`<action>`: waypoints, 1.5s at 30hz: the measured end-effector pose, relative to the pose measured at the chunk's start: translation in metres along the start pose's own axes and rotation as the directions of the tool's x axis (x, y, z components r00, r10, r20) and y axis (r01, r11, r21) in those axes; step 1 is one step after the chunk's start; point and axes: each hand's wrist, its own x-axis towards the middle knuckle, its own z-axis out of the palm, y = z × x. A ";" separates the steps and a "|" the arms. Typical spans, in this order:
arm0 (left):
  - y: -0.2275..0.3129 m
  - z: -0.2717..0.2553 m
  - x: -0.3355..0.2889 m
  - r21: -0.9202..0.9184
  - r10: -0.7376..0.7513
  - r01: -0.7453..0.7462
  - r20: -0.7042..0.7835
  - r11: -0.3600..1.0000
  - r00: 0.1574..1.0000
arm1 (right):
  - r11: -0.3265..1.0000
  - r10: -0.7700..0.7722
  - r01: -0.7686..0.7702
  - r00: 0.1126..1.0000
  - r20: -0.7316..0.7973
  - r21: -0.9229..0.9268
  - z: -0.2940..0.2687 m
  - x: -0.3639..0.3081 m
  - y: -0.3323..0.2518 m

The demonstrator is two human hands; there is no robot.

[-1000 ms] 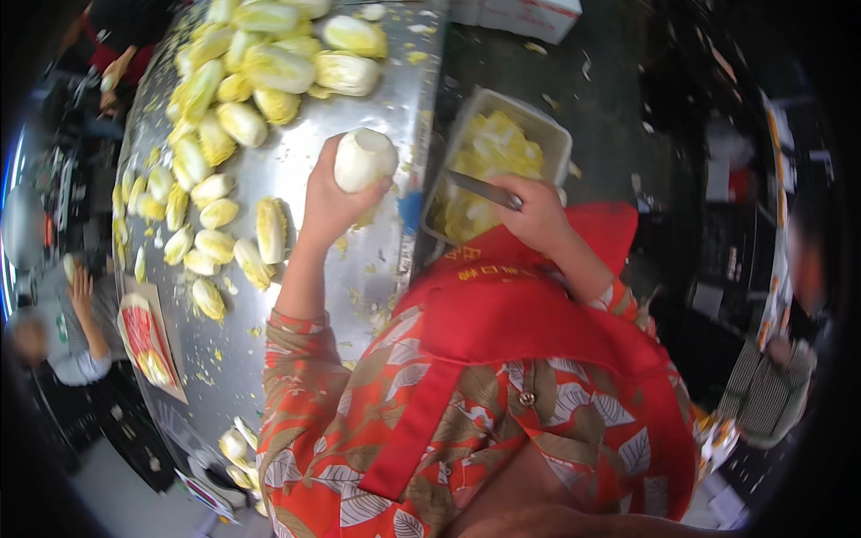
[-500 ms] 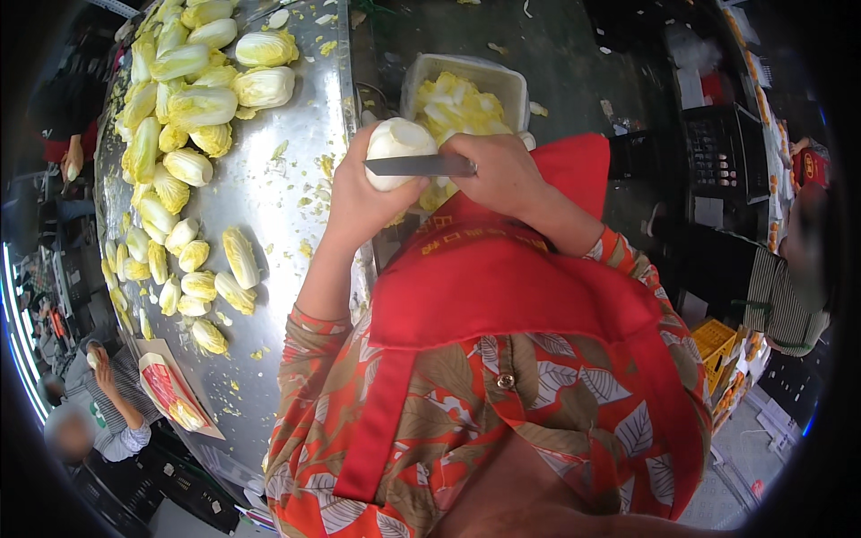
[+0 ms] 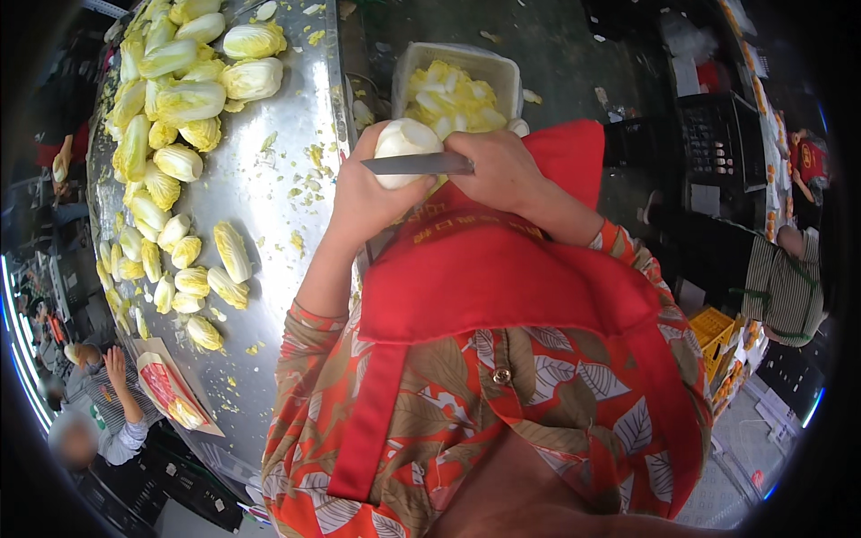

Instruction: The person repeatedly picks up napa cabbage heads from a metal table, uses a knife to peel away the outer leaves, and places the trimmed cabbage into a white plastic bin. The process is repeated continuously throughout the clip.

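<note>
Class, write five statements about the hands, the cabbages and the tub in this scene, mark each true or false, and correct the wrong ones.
1. The left hand grips a pale cabbage. True.
2. The right hand is empty. False: it holds a knife, whose blade crosses in front of the cabbage.
3. A tub holds yellow leaf pieces. True.
4. The piled cabbages lie to the right of the tub. False: they are left of it, on the metal table.
5. The person wears a blue apron. False: the apron is red.
</note>
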 end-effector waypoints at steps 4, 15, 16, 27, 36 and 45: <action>0.000 0.003 -0.002 0.021 -0.019 0.019 0.033 1.000 0.999 | 1.000 0.008 -0.008 0.999 0.038 0.008 0.002 -0.007 0.004; 0.000 0.006 -0.001 0.051 0.002 -0.005 0.048 0.999 0.999 | 0.994 0.062 -0.058 0.997 -0.040 0.094 0.003 -0.017 0.005; 0.000 0.006 -0.001 0.059 0.013 -0.015 0.044 0.998 0.999 | 0.995 0.067 -0.064 0.997 -0.038 0.081 0.004 -0.017 0.005; 0.000 0.008 -0.001 0.077 0.008 -0.011 0.035 0.997 0.999 | 0.997 0.075 -0.075 0.997 -0.032 -0.002 0.002 -0.016 0.003; -0.006 0.013 -0.009 0.061 -0.051 0.045 0.104 0.997 0.993 | 0.983 0.184 -0.181 0.981 0.069 -0.043 0.010 -0.026 0.008; -0.019 0.019 -0.014 -0.027 -0.068 0.075 0.192 0.997 0.979 | 0.972 0.235 -0.234 0.971 0.050 -0.026 0.023 -0.042 0.019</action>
